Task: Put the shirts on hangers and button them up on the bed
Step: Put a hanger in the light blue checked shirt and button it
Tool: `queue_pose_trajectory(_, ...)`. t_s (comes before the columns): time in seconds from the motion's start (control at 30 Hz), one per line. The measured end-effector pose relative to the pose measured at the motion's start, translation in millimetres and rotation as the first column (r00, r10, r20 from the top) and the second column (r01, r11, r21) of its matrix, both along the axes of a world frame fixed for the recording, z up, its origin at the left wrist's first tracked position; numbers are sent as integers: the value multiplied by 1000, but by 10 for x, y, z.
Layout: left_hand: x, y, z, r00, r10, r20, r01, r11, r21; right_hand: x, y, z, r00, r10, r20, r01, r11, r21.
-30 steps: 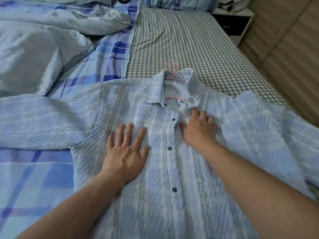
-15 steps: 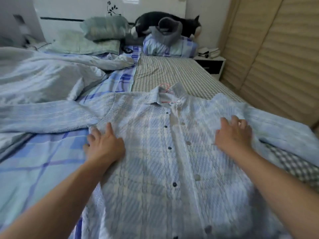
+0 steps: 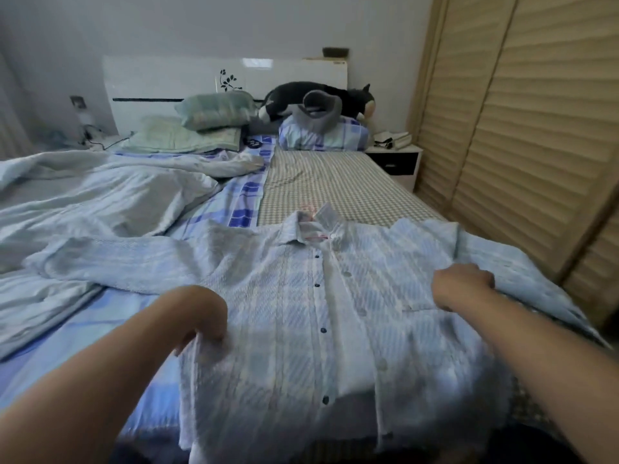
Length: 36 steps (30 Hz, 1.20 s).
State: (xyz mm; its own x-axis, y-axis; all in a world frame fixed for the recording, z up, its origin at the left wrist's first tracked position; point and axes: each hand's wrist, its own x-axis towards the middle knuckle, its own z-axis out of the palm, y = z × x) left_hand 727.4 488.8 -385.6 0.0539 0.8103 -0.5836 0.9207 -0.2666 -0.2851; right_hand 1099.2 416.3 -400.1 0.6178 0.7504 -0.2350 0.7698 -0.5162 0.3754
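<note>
A: The shirt (image 3: 301, 313)?
B: Soft cloth, pale blue check, with a puckered, ribbed weave; matt. Its buttons (image 3: 323, 330) look like smooth dark plastic.
A: And the bed (image 3: 335, 182)?
B: Matt woven sheets, one in fine gingham, one in broad blue plaid. The quilt (image 3: 100, 195) is crumpled, soft cloth.
A: The headboard (image 3: 160, 82)?
B: Glossy white, smooth, throwing reflections. The wardrobe doors (image 3: 536, 128) are matt, wood-look slats.

Left hand (image 3: 197, 316): from flat on shirt (image 3: 301, 313) to gripping its side edge | Right hand (image 3: 464, 286): now curled, gripping fabric | Shirt sides lifted
</note>
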Motion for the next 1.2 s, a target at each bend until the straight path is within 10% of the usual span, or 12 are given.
queue_pose_trajectory(0.2, 425, 866, -152, 920, -180, 349, -5, 884, 468, -338, 1101, 8, 934, 317, -167, -228, 885, 405)
queue_pose_trajectory(0.53, 1608, 2715, -793, 482, -150, 863, -431, 818, 382, -598, 3212, -729, 844, 421, -333, -101, 734, 672)
queue_pose_trajectory(0.63, 1756, 3216, -1039, 595, -58, 801, -357, 874, 329, -237, 3297, -925, 805, 419, -419, 243, 411, 878)
queue_pose_trajectory(0.73, 1718, 3345, -1442, 667, -97, 739, -339, 843, 417, 326, 3217, -1130, 595, 341, -728, 727, 160, 668)
queue_pose_trajectory(0.83, 1715, 3244, -1580, 580, -237, 779, -411, 741, 531, 554, 3202, -1277, 451, 381, -807, 826, 165, 539)
queue_pose_trajectory(1.03, 1625, 3058, -1519, 349, -458, 817, -523, 628, 576, 426, 3133, -1025, 510, 468, -722, 802, 45, 595)
queue_pose_trajectory(1.2, 1420, 2916, -1215, 337, -516, 788, -431, 659, 616, 694, 2833, -526, 626, 368, -687, 666, 206, 717)
